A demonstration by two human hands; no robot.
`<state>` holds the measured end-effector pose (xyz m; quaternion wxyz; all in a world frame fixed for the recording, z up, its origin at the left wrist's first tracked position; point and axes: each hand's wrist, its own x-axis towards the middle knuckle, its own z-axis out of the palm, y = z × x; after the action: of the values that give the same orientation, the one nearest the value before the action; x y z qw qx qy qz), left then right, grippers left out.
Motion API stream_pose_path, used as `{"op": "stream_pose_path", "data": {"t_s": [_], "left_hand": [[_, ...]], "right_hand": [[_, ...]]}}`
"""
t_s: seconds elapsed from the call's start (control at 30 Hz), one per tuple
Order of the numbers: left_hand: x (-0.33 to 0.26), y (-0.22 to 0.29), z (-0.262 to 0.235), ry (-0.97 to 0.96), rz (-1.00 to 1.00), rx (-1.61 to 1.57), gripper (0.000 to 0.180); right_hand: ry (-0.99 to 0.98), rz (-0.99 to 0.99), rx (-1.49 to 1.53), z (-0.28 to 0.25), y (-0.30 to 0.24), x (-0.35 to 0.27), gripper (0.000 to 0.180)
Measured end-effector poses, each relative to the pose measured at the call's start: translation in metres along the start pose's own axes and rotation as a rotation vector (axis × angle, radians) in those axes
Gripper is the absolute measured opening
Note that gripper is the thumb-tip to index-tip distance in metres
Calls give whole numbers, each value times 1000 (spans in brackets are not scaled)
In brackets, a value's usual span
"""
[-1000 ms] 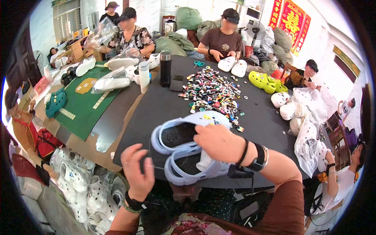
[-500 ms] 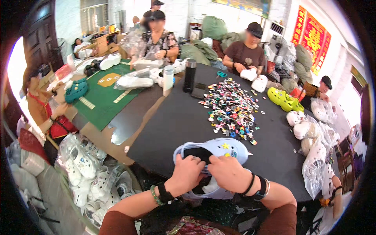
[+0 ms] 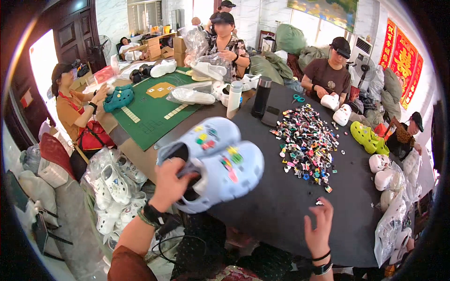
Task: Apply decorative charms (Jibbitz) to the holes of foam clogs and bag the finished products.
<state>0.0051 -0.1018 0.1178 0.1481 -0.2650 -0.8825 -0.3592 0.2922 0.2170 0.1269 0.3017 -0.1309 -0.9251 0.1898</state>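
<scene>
My left hand [image 3: 169, 183] grips a pair of pale blue clogs [image 3: 241, 174] at their heel ends, fingers closed over the inner edges. The pair is raised over the near left edge of the dark table [image 3: 262, 220], toes pointing away to the right. Colourful charms [image 3: 230, 165] sit on the uppers of both shoes. My right hand [image 3: 320, 225] hovers off the near table edge, empty, its fingers apart and slightly curled. Beyond it spreads a heap of small loose charms [image 3: 307, 140].
A black bottle [image 3: 260, 97], white bottle [image 3: 234, 99] and phone [image 3: 270, 116] stand beyond the clogs. Lime clogs [image 3: 369, 138] and bagged white clogs [image 3: 391, 234] line the right side. Bagged clogs [image 3: 112, 182] fill a sack at left. Several co-workers sit or stand around the tables.
The clogs have been lifted off the near table edge and swung left in my left hand. My right hand has let go and moved right. The view has shifted left.
</scene>
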Motion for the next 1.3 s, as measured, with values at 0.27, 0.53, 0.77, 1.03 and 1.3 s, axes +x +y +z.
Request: {"op": "stream_pose_path", "data": {"t_s": [0.27, 0.53, 0.77, 1.03, 1.3], "left_hand": [[75, -106, 4, 176, -363, 120, 33], [193, -163, 65, 141, -474, 312, 39], [274, -218, 78, 360, -318, 35, 54], [131, -167, 110, 114, -171, -30, 22], [-40, -233, 9, 305, -340, 265, 19]], "right_hand": [[-182, 31, -192, 84, 29, -58, 30], [-45, 21, -196, 80, -1, -18, 25], [-187, 26, -173, 62, -15, -38, 23], [-431, -180, -45, 74, -22, -25, 23], [-184, -222, -171, 72, -34, -25, 18]]}}
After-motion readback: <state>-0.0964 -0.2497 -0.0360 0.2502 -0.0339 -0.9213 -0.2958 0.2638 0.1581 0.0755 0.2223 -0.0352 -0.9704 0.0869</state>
